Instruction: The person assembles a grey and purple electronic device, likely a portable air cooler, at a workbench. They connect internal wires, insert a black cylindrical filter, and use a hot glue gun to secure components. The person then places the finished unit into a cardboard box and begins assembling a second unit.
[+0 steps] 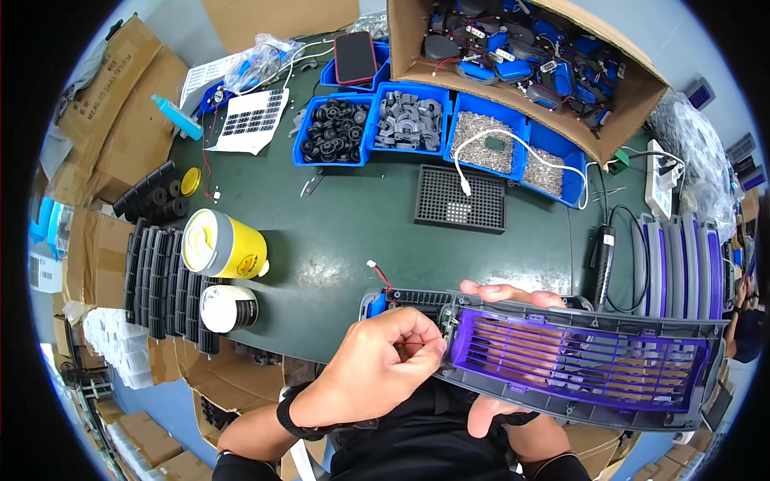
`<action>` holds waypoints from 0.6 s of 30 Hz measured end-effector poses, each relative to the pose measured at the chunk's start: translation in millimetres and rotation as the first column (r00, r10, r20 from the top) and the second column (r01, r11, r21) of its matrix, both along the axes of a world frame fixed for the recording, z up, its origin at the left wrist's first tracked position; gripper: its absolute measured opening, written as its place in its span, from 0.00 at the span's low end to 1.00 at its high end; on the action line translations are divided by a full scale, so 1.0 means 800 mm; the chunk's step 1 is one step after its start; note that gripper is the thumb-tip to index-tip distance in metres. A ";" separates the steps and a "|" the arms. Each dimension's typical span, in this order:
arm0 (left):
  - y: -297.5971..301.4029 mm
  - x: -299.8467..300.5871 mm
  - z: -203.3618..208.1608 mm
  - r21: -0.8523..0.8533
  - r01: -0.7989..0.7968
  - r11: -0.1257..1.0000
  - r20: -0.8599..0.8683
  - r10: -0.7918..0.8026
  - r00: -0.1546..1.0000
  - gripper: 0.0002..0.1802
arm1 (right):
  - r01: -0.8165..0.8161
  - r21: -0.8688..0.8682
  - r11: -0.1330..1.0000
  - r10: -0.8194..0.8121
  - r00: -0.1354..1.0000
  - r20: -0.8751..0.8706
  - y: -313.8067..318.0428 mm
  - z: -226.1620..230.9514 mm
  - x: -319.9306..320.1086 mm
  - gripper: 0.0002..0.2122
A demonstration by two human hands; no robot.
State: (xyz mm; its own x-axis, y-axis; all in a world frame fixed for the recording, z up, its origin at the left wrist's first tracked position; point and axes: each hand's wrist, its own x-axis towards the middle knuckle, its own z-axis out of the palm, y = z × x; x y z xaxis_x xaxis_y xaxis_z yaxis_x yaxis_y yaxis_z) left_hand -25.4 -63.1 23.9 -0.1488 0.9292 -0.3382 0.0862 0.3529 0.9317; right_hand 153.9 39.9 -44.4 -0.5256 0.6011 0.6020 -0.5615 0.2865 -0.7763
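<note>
A long, curved grey plastic housing (593, 413) with a purple slatted grille (501, 350) is held over the table's near edge. My right hand (507, 293) grips it from behind, fingers over the far edge and thumb at the near edge; its palm shows through the slats. At the grille's left end sits a small green circuit board (450, 322). Beside it my left hand (381, 365) is closed in a pinch on a thin red wire (413, 344). A blue battery pack (377, 305) lies at the housing's left end, with a white-plugged lead (378, 271) sticking up.
Blue bins (333, 156) of small parts line the back, below a carton (654, 88) of battery assemblies. A black perforated tray (461, 200) lies mid-table. At left stand a yellow cup (245, 248), a white jar (228, 309) and black rollers (164, 276); at right, a black handheld tool (601, 256) and grey-purple housings (682, 264).
</note>
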 end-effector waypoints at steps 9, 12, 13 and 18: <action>0.000 -0.005 -0.011 -0.099 -0.137 0.986 0.466 0.167 0.869 0.08 | -0.062 -0.262 0.963 0.013 0.983 -0.186 -0.011 -0.002 -0.008 0.67; -0.003 -0.001 -0.021 -0.095 -0.195 0.976 0.565 0.214 0.797 0.12 | -0.048 -0.157 0.986 0.026 0.990 -0.141 -0.005 -0.002 -0.004 0.67; -0.003 0.001 -0.024 -0.090 -0.220 0.971 0.584 0.230 0.778 0.13 | -0.035 -0.136 0.990 0.017 0.991 -0.133 -0.004 -0.003 -0.004 0.67; -0.005 0.006 -0.030 -0.017 -0.228 0.974 0.609 0.191 0.770 0.18 | -0.001 -0.094 0.996 -0.011 0.992 -0.125 -0.002 -0.005 -0.006 0.66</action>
